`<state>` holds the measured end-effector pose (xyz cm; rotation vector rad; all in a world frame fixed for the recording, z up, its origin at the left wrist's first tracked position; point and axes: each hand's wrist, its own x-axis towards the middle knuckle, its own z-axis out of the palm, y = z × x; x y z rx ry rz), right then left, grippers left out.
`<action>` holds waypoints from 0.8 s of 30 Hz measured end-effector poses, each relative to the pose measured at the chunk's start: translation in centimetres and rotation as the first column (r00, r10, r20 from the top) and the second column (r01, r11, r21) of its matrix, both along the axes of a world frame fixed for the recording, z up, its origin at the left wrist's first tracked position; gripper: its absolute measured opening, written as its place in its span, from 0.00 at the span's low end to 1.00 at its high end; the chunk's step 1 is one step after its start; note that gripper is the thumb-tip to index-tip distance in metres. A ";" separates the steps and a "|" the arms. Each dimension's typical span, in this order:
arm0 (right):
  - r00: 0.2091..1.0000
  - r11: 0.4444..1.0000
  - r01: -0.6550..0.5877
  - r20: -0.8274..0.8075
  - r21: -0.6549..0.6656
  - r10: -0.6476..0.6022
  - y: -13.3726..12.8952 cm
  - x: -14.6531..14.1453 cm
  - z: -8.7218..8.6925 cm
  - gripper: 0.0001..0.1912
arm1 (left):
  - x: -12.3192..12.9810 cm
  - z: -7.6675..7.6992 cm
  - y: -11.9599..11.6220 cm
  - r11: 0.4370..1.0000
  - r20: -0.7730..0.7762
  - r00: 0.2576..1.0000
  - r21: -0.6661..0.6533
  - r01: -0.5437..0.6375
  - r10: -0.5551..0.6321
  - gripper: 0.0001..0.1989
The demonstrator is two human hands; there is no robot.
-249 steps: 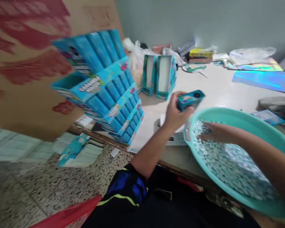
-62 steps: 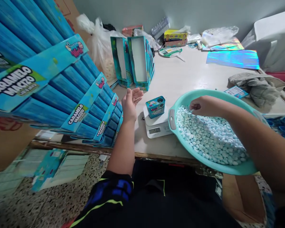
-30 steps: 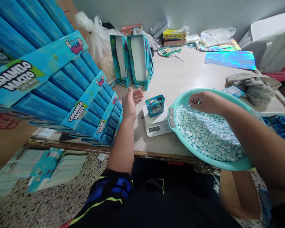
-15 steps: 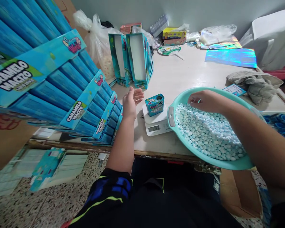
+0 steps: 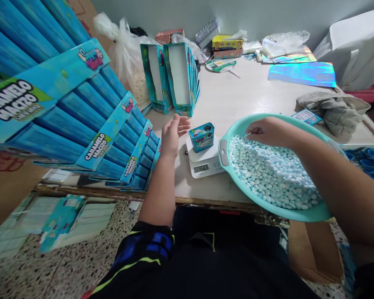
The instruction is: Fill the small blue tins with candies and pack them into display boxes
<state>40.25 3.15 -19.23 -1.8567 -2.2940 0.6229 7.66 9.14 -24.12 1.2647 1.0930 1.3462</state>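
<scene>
A small blue candy box (image 5: 202,138) printed "Caramelo Macizo" stands upright on a white digital scale (image 5: 218,168) whose display is lit. It has a round opening in its top. My left hand (image 5: 175,132) is just left of the box, not touching it, fingers apart and holding nothing. To the right, a turquoise basin (image 5: 269,205) holds a heap of pale blue and white candies (image 5: 274,178). My right hand (image 5: 263,131) is over the far left part of the heap, fingertips pinched together at the candies. How many they grip is hidden.
Tall stacked blue display cartons (image 5: 90,116) rise on the left. Open blue trays (image 5: 178,79) stand behind the scale. Shiny holographic sheets (image 5: 302,74), a grey cloth (image 5: 339,116) and a fan-shaped card (image 5: 220,65) lie farther back. Blue caps (image 5: 369,164) are at the right edge.
The whole view has shifted very slightly. My right fingertips have closed together a little more at the candies. My left hand and the box keep their places.
</scene>
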 end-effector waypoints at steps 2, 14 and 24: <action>1.000 1.000 -0.005 -0.005 0.000 0.005 0.1 0.2 -0.1 0.11 | -0.4 0.2 -0.3 0.995 -0.108 0.989 0.013 0.102 -0.100 0.33; 0.998 0.998 -0.060 0.024 -0.025 0.060 1.0 0.4 -1.2 0.11 | 2.7 0.3 -2.6 0.729 -0.589 0.758 0.644 0.231 0.280 0.23; 0.992 0.991 -0.042 0.109 -0.127 0.056 0.8 -0.8 -0.8 0.11 | 4.2 1.0 -4.1 0.552 -0.735 0.469 0.677 0.487 0.489 0.26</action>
